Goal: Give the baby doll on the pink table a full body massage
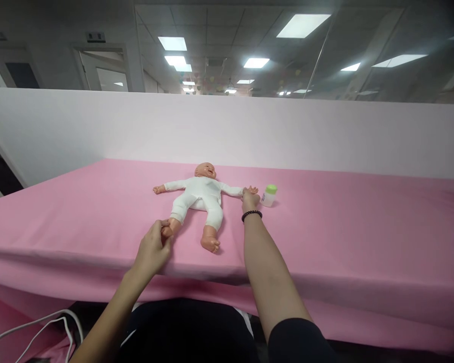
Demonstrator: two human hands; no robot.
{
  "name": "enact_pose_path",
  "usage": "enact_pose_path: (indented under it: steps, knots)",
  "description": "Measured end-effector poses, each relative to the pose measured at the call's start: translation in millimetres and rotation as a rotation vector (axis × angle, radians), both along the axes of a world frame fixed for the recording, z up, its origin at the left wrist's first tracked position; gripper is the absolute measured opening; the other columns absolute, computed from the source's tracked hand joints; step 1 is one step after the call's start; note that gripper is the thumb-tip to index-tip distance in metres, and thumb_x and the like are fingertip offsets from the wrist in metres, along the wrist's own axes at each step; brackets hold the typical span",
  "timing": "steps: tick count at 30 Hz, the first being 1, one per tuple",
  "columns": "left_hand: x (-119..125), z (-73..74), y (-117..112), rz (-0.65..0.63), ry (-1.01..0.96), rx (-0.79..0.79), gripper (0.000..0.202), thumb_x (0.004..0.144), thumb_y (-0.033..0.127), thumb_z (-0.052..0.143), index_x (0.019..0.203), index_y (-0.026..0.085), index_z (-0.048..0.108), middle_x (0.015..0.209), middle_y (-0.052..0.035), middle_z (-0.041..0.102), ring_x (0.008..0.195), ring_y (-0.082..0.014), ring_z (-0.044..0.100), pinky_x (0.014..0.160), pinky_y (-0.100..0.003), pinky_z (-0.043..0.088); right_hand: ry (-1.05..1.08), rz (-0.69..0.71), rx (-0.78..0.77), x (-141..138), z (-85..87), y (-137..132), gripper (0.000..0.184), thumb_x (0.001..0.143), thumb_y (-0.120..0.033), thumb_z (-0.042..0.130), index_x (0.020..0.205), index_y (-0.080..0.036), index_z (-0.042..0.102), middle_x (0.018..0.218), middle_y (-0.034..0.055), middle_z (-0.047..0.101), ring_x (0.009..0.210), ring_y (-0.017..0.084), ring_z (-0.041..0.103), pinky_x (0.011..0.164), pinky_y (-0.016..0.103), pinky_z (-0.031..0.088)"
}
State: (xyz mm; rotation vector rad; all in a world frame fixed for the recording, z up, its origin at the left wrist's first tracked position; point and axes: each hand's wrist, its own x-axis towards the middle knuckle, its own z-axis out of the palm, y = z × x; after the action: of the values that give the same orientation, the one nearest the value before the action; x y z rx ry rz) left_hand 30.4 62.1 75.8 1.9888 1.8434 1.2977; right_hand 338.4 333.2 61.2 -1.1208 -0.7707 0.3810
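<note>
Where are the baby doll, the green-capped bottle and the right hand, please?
baby doll [200,194], head view, on the chest of its white bodysuit
green-capped bottle [268,198], head view, on its body below the cap
right hand [250,201], head view, on the back of the hand

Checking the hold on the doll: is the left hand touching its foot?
Touching. The head view shows the left hand with its fingers curled against the doll's foot, with no gap between them.
</note>
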Motion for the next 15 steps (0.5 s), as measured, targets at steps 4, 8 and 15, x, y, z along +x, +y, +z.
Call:
enact_pose_path:
  steps: [4, 8, 15]
  knots:
    - [1, 34.0, 16, -0.004, 0.027, 0.062, 0.023, 0.084, 0.023, 0.053, 0.107, 0.024, 0.051, 0.125, -0.0102, 0.07, 0.11, -0.0314, 0.068, 0.082, -0.043, 0.053, -0.031, -0.066, -0.09, -10, 12.1, 2, 0.029, 0.098, -0.034, 0.066, 0.118, -0.013, 0.063, 0.114, 0.0092, 0.067, 0.099, 0.02, 0.067, 0.09, 0.041, 0.057]
    - [9, 73.5, 56, -0.074, 0.059, 0.119, 0.02, 0.084, 0.018, 0.056, 0.102, 0.024, 0.049, 0.116, -0.0093, 0.07, 0.102, -0.0286, 0.067, 0.078, -0.039, 0.049, -0.227, -0.047, -0.05, -31, 35.5, -5, 0.035, 0.093, -0.027, 0.063, 0.126, -0.013, 0.057, 0.122, 0.0131, 0.067, 0.105, 0.023, 0.065, 0.094, 0.04, 0.052]
    - [37, 83.3, 135, -0.176, 0.14, 0.052, 0.036, 0.065, 0.001, 0.057, 0.083, 0.024, 0.037, 0.086, -0.0044, 0.06, 0.077, -0.024, 0.058, 0.066, -0.036, 0.042, -0.806, 0.215, 0.08, -71, 47.8, -29, 0.027, 0.083, -0.016, 0.064, 0.11, -0.018, 0.066, 0.108, 0.0106, 0.07, 0.103, 0.027, 0.058, 0.099, 0.04, 0.045]
